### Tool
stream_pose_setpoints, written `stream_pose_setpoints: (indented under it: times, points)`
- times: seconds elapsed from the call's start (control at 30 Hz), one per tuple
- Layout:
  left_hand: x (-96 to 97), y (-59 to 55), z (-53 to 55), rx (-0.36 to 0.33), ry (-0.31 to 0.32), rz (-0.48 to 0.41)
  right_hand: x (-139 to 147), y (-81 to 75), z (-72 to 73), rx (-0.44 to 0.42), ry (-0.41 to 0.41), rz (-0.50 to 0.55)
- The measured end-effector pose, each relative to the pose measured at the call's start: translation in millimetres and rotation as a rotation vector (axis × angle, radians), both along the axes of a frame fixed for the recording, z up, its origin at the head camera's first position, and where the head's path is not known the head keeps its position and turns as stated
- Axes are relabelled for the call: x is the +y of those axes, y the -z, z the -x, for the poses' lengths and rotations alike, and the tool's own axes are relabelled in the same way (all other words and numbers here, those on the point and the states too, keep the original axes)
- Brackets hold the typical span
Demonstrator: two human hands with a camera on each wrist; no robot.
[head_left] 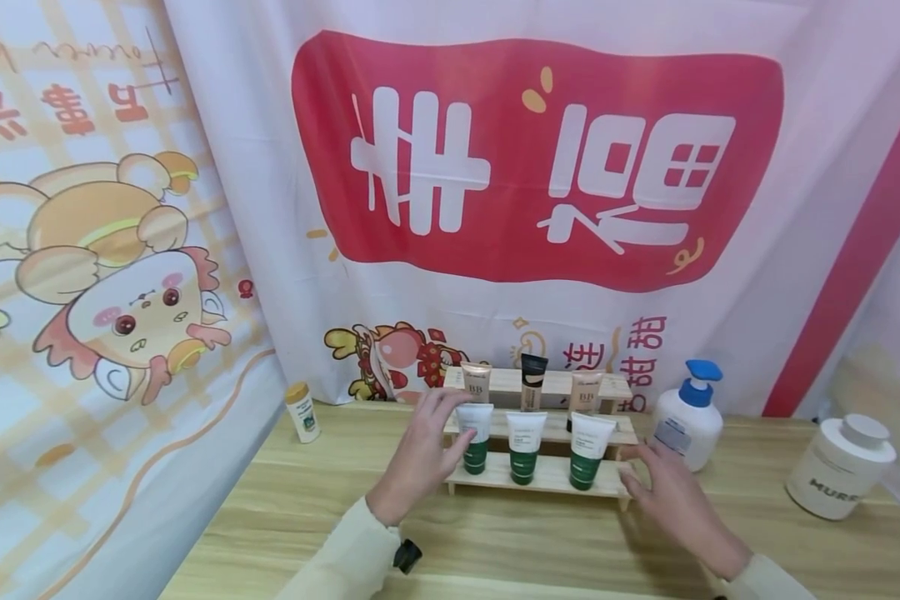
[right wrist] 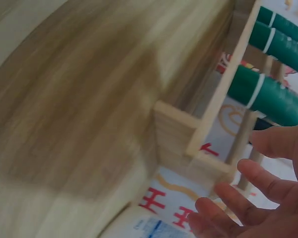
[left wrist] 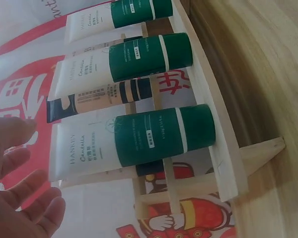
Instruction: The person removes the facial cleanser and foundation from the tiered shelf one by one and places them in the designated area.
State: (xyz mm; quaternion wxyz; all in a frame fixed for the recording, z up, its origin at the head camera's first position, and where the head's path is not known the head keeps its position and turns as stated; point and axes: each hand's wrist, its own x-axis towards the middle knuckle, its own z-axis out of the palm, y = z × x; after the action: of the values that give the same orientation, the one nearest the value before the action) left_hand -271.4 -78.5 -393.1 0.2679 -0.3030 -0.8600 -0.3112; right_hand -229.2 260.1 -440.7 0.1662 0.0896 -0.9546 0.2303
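A tiered wooden rack (head_left: 555, 477) stands on the table. Three white tubes with green lower halves line its front step: a left tube (head_left: 476, 454), a middle tube (head_left: 524, 454) and a right tube (head_left: 585, 462). Behind them are two beige BB tubes (head_left: 477, 383) and a dark-capped tube (head_left: 532, 385). My left hand (head_left: 423, 454) is beside the left tube; the left wrist view shows its loosely bent fingers (left wrist: 42, 206) near the tube's white top, holding nothing. At the rack's right end my right hand (head_left: 675, 500) has its fingers spread, with nothing in it.
A white pump bottle (head_left: 686, 429) with a blue head stands just right of the rack. Farther right is a white lidded jar (head_left: 840, 471). A small yellow-capped bottle (head_left: 303, 414) stands at the left table edge. Printed cloth (head_left: 525, 167) hangs behind the table (head_left: 270, 517).
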Motion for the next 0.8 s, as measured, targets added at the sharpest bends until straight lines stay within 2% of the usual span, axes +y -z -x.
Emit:
stream_pose_setpoints:
  times: [0.17, 0.47, 0.6, 0.8]
  points:
    - [1.9, 8.3, 8.7, -0.023, -0.021, -0.096, 5.1, 10.5, 7.0, -0.019, -0.002, 0.005]
    - [9.6, 21.5, 14.3, -0.065, 0.005, -0.238, 7.9, 20.7, 11.9, -0.077, 0.002, -0.037]
    - [11.5, 26.3, 15.6, -0.067, 0.003, -0.27, 8.0, 21.9, 13.0, -0.082, 0.001, -0.033]
    - [12.9, 33.2, 18.1, -0.059, -0.004, -0.268, 8.6, 22.7, 11.6, -0.081, -0.003, -0.028]
